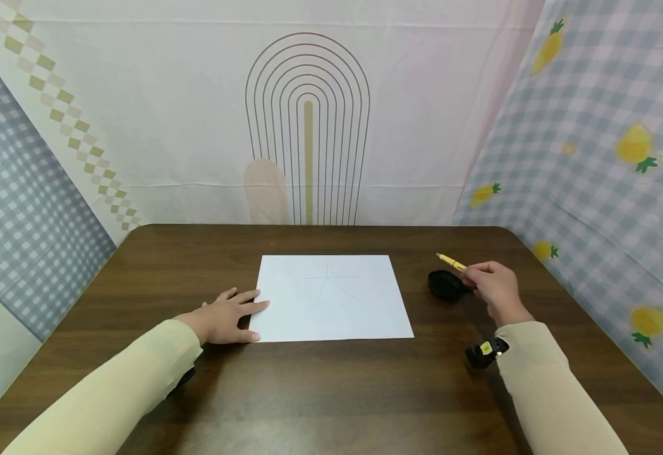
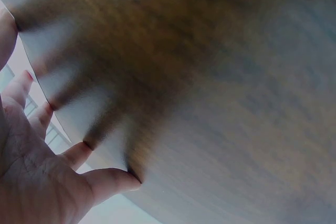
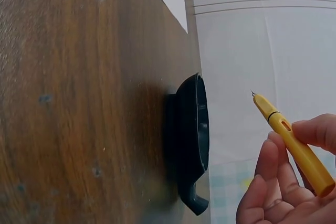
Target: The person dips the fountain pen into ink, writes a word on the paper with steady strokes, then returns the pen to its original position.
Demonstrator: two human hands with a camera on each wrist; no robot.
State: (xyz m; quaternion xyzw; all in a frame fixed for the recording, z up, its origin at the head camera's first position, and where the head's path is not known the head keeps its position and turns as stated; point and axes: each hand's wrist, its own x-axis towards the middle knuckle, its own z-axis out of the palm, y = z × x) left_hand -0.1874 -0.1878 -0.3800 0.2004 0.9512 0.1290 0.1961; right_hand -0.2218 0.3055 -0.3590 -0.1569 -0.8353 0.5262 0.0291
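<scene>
A white sheet of paper (image 1: 359, 322) lies on the table, with thin lines drawn on it that branch from one point. My left hand (image 1: 225, 319) rests at the sheet's left edge, fingers spread, fingertips on the paper; the left wrist view shows its palm side. To the right of the sheet, my right hand (image 1: 496, 291) pinches a yellow pen (image 3: 296, 153) between thumb and fingers. The pen's pointed metal tip is bare and faces up and left, away from the paper. Just beside that hand is a small black dish with a short curved handle (image 3: 191, 135).
The brown wooden table (image 1: 331, 392) has rounded far corners. Behind it hangs a white cloth (image 1: 166, 114) with printed arches; checked cloths stand at both sides, the right one (image 1: 593, 189) with yellow fruit prints. A black wrist device (image 1: 481, 354) sits under the right sleeve.
</scene>
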